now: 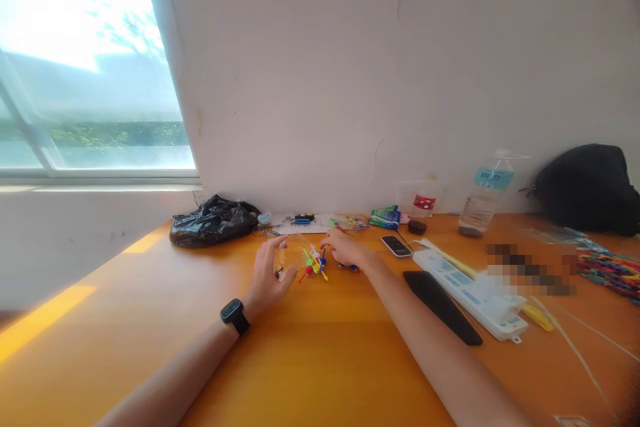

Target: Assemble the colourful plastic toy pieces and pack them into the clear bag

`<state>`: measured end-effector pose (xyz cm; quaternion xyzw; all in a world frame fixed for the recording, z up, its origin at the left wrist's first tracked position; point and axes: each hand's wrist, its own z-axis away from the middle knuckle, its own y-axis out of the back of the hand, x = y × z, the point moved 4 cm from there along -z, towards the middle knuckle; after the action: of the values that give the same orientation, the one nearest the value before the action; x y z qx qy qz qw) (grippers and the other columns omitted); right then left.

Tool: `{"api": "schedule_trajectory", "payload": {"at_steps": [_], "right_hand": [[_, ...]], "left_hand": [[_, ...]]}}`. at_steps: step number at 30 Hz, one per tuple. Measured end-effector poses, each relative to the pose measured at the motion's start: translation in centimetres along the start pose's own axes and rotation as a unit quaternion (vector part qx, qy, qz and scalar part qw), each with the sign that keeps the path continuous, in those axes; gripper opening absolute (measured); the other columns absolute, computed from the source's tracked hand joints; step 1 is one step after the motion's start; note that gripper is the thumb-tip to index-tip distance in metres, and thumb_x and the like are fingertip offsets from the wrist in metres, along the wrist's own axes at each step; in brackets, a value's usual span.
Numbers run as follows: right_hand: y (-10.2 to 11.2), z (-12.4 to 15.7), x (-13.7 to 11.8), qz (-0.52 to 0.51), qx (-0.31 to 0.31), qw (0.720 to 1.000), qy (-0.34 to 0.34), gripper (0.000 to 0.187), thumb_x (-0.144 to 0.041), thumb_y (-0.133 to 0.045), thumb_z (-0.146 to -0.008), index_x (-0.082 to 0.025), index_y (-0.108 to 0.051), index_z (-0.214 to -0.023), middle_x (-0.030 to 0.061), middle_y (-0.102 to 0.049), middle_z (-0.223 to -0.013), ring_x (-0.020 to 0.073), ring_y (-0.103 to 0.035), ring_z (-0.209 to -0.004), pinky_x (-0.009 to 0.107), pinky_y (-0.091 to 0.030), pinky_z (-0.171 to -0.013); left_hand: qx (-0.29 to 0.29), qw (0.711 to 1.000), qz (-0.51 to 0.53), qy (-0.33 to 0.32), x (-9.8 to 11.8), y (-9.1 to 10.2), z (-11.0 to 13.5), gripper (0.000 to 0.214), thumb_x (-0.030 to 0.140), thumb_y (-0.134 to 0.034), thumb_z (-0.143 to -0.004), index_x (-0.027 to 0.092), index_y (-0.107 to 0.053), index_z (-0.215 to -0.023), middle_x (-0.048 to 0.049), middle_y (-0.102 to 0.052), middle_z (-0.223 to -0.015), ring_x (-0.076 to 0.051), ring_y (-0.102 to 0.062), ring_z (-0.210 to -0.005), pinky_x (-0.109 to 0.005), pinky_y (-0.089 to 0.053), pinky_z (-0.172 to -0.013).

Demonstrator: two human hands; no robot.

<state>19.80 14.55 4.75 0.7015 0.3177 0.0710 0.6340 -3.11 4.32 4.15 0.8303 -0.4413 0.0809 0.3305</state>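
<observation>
Mid-frame, left hand (267, 277) curves round clear plastic (295, 251); right hand (343, 248) bends beside spiky pieces (314, 265); grips unclear. Handling step, likely needing light pinches.

Bare tabletop (300, 360) runs between the left forearm (187, 380) and right forearm (423, 333) up to the colourful plastic pieces (316, 265); another free lane, left of the left forearm, reaches the black plastic bag (213, 223). Rightward, the flat black bar (440, 308) and white power strip (463, 290) obstruct.

A wooden table (280, 360) bears a white power strip (463, 288); left of it lie a black flat piece (440, 307), colourful pieces (315, 265) and a black plastic bag (215, 221); beyond the strip, a bottle (477, 212)
</observation>
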Motion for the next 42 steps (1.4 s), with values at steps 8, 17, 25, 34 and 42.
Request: {"api": "schedule_trajectory", "payload": {"at_steps": [8, 17, 25, 34, 42], "right_hand": [[-0.3, -0.1, 0.2, 0.016, -0.032, 0.999, -0.004, 0.024, -0.007, -0.067, -0.079, -0.023, -0.082, -0.090, 0.0044, -0.076, -0.092, 0.0167, -0.066, -0.080, 0.022, -0.045, -0.069], [8.1, 0.7, 0.0, -0.019, 0.055, 0.998, -0.006, 0.022, -0.018, -0.062, -0.088, -0.017, -0.081, -0.099, 0.0081, -0.078, -0.095, 0.0182, -0.066, -0.081, 0.025, -0.045, -0.072], [14.5, 5.4, -8.5, -0.151, 0.084, 0.979, 0.112, 0.029, -0.036, -0.057, -0.094, -0.019, -0.078, -0.104, 0.0042, -0.075, -0.091, 0.0172, -0.063, -0.078, 0.026, -0.043, -0.070], [10.4, 4.8, -13.7, -0.077, 0.021, 0.989, 0.128, 0.028, -0.015, -0.049, -0.090, -0.020, -0.074, -0.101, -0.0001, -0.071, -0.078, 0.0114, -0.052, -0.061, 0.024, -0.031, -0.059], [8.6, 4.5, -14.6, -0.037, 0.019, 0.992, 0.118, 0.015, -0.017, -0.055, -0.086, -0.021, -0.070, -0.089, 0.0000, -0.070, -0.078, 0.0130, -0.058, -0.067, 0.023, -0.031, -0.061]], "left_hand": [[-0.003, 1.000, -0.004, -0.003, 0.0, 0.1, -0.1, 0.057, 0.024, -0.061, -0.086, 0.024, -0.044, -0.140, -0.0095, -0.059, -0.121, -0.028, -0.056, -0.113, -0.045, -0.043, -0.103], [-0.006, 1.000, 0.001, -0.005, 0.1, 0.2, -0.1, 0.059, 0.025, -0.062, -0.086, 0.024, -0.042, -0.142, -0.0100, -0.059, -0.121, -0.028, -0.056, -0.114, -0.046, -0.043, -0.104], [-0.001, 1.000, 0.010, -0.008, 0.1, 0.1, 0.0, 0.058, 0.032, -0.062, -0.090, 0.023, -0.041, -0.144, -0.0115, -0.059, -0.123, -0.029, -0.056, -0.116, -0.047, -0.043, -0.104], [0.009, 1.000, 0.013, -0.011, 1.0, 0.2, 0.0, 0.054, 0.035, -0.061, -0.093, 0.023, -0.043, -0.143, -0.0122, -0.059, -0.126, -0.029, -0.057, -0.115, -0.047, -0.044, -0.103], [0.036, 0.999, 0.011, -0.010, 1.1, 0.4, 0.0, 0.049, 0.032, -0.063, -0.092, 0.024, -0.047, -0.137, -0.0113, -0.060, -0.122, -0.028, -0.058, -0.113, -0.046, -0.046, -0.100]]}}
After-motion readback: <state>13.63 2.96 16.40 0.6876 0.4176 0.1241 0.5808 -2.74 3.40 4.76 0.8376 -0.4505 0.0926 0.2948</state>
